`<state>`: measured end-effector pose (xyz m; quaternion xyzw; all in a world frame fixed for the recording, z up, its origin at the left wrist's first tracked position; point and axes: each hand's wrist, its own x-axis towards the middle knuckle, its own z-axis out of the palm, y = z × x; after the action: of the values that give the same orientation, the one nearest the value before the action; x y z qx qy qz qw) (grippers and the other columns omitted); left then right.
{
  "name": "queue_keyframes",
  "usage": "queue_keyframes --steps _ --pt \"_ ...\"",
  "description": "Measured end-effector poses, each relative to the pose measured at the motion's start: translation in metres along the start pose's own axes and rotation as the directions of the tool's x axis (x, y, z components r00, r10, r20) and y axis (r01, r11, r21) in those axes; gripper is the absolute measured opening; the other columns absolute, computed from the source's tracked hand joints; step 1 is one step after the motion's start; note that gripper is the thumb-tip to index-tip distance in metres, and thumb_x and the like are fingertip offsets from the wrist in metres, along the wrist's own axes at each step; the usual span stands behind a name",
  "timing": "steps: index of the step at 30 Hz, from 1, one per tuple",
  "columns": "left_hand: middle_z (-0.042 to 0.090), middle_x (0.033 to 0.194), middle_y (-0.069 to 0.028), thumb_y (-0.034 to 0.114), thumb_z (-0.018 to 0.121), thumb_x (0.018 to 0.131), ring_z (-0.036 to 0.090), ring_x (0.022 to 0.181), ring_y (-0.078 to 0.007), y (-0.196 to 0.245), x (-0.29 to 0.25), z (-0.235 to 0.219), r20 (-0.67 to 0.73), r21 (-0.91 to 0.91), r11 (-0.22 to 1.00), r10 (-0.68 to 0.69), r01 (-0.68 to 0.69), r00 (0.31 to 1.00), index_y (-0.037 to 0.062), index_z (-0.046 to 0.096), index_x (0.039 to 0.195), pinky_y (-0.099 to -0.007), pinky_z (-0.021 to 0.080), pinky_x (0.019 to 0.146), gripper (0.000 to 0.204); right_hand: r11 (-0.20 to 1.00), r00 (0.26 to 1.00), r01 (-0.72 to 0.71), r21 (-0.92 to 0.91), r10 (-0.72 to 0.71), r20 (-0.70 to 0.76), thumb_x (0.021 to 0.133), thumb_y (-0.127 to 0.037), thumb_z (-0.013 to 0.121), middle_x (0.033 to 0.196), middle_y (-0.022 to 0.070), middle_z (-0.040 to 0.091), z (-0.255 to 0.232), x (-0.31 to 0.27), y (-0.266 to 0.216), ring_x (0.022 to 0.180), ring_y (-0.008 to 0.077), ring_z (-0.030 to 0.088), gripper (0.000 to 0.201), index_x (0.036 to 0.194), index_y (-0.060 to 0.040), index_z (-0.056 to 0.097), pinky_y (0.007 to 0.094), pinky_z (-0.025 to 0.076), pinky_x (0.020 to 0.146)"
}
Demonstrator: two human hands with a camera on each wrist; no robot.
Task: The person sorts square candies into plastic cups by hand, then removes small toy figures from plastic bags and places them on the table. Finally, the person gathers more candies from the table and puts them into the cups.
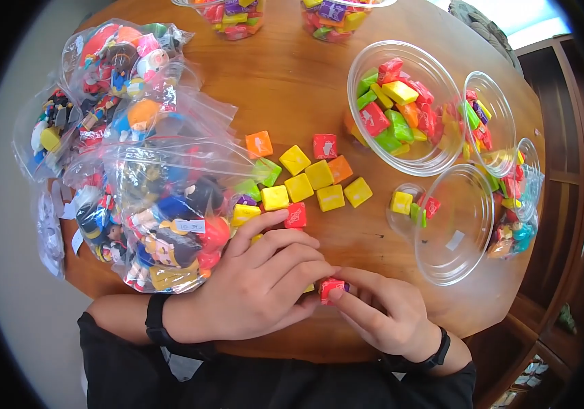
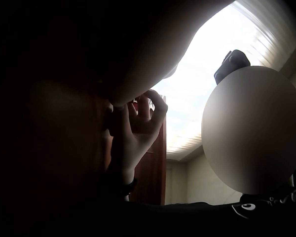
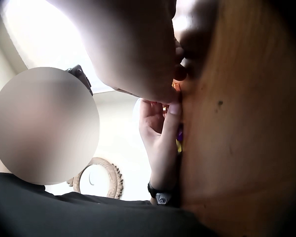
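In the head view the right hand (image 1: pixel 391 310) pinches a red wrapped candy (image 1: pixel 331 291) between thumb and fingers near the table's front edge. The left hand (image 1: pixel 254 283) lies palm down just left of it, fingers extended and spread, its index fingertip beside a red candy (image 1: pixel 295 215). Its thumb is close to the pinched candy; contact cannot be told. Beyond the left hand, yellow candies (image 1: pixel 299 187), an orange one (image 1: pixel 258 144) and green ones (image 1: pixel 266 172) lie loose. In the left wrist view the right hand (image 2: pixel 138 128) shows curled fingers; the right wrist view shows the left hand (image 3: pixel 160 143).
Bags of small figures (image 1: pixel 162 198) cover the table's left side. A clear bowl of candies (image 1: pixel 401 112) stands at the back right, with more tubs (image 1: pixel 490 126) beside it. An empty-looking clear tub (image 1: pixel 452 225) lies right of a small cup with candies (image 1: pixel 401 202).
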<state>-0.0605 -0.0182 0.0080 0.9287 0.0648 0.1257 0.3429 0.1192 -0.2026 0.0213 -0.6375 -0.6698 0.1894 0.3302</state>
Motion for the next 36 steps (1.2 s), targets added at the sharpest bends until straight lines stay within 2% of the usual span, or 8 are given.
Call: queue_keyframes --steps 14,15,18,20,22,24,26,36 --pt "0.071 0.117 -0.0017 0.027 0.093 0.077 0.067 0.122 -0.0239 0.002 0.0 -0.002 0.017 -0.006 1.0 -0.006 0.006 1.0 0.0144 0.066 0.132 -0.0561 0.038 0.123 0.062 0.997 0.998 0.033 0.067 -0.029 -0.052 0.093 -0.006 0.08 0.11 0.0186 0.076 -0.001 -0.008 -0.001 0.068 0.0163 0.067 0.04 0.132 -0.0028 0.073 0.0278 0.053 0.056" --pt "0.071 0.117 -0.0018 0.029 0.093 0.078 0.067 0.122 -0.0236 0.002 0.001 -0.002 0.01 -0.013 1.0 -0.011 0.011 1.0 0.0141 0.065 0.134 -0.0561 0.038 0.123 0.064 0.91 0.971 -0.238 0.341 0.221 0.088 0.094 -0.007 0.08 0.099 0.0169 0.075 -0.013 -0.007 -0.009 0.064 0.0168 0.065 0.042 0.135 -0.0008 0.072 0.0305 0.05 0.054" --pt "0.07 0.117 -0.0012 0.032 0.093 0.08 0.067 0.121 -0.0231 0.003 0.001 -0.002 0.017 -0.013 1.0 -0.016 0.016 1.0 0.0137 0.065 0.137 -0.0562 0.039 0.122 0.065 0.873 0.993 -0.1 0.478 0.116 -0.004 0.099 -0.015 0.074 0.095 0.023 0.07 -0.033 -0.026 -0.011 0.068 0.0245 0.068 0.044 0.139 0.002 0.067 0.0369 0.053 0.062" --pt "0.07 0.117 -0.001 0.033 0.093 0.08 0.067 0.12 -0.0228 0.002 0.0 -0.002 0.013 -0.013 1.0 -0.014 0.014 1.0 0.0136 0.065 0.137 -0.0562 0.039 0.122 0.066 0.951 0.938 0.132 0.278 -0.029 -0.346 0.102 -0.016 0.07 0.119 0.0344 0.071 -0.036 -0.038 -0.014 0.082 0.0311 0.074 0.036 0.136 -0.0026 0.066 0.035 0.062 0.071" --pt "0.069 0.117 -0.0008 0.034 0.093 0.081 0.067 0.12 -0.0225 0.002 0.0 -0.001 0.018 -0.013 1.0 -0.014 0.015 1.0 0.0136 0.065 0.137 -0.0563 0.039 0.122 0.066 0.805 0.804 0.048 0.591 0.32 -0.501 0.101 -0.024 0.072 0.115 0.0335 0.07 -0.043 -0.058 -0.027 0.073 0.0291 0.071 0.047 0.141 -0.002 0.06 0.0335 0.058 0.062" --pt "0.069 0.117 -0.0004 0.034 0.093 0.08 0.067 0.119 -0.0218 0.001 0.0 -0.002 0.015 -0.001 1.0 -0.005 0.005 1.0 0.0139 0.066 0.137 -0.0562 0.04 0.122 0.066 0.997 0.68 -0.033 0.068 0.072 -0.73 0.102 -0.018 0.075 0.122 0.0351 0.067 -0.034 -0.035 -0.005 0.084 0.033 0.074 0.046 0.141 -0.0059 0.054 0.0366 0.064 0.072" --pt "0.069 0.117 -0.0002 0.035 0.093 0.08 0.067 0.119 -0.0216 0.001 0.0 -0.001 0.022 0.01 1.0 -0.005 0.004 1.0 0.0143 0.066 0.137 -0.056 0.039 0.122 0.066 0.959 0.694 -0.206 -0.194 0.003 -0.72 0.103 -0.013 0.077 0.129 0.0366 0.065 -0.034 -0.018 0.005 0.095 0.0369 0.078 0.048 0.141 -0.0098 0.048 0.0397 0.07 0.082" --pt "0.069 0.117 0.0013 0.033 0.094 0.08 0.066 0.119 -0.022 0.002 0.0 -0.002 0.024 0.019 1.0 -0.012 0.012 1.0 0.0168 0.068 0.135 -0.0564 0.039 0.122 0.063 0.969 0.761 -0.221 -0.111 0.101 -0.641 0.099 -0.029 0.086 0.133 0.026 0.066 -0.044 -0.03 0.004 0.065 0.0134 0.059 0.053 0.137 -0.0083 0.056 0.0247 0.051 0.062"
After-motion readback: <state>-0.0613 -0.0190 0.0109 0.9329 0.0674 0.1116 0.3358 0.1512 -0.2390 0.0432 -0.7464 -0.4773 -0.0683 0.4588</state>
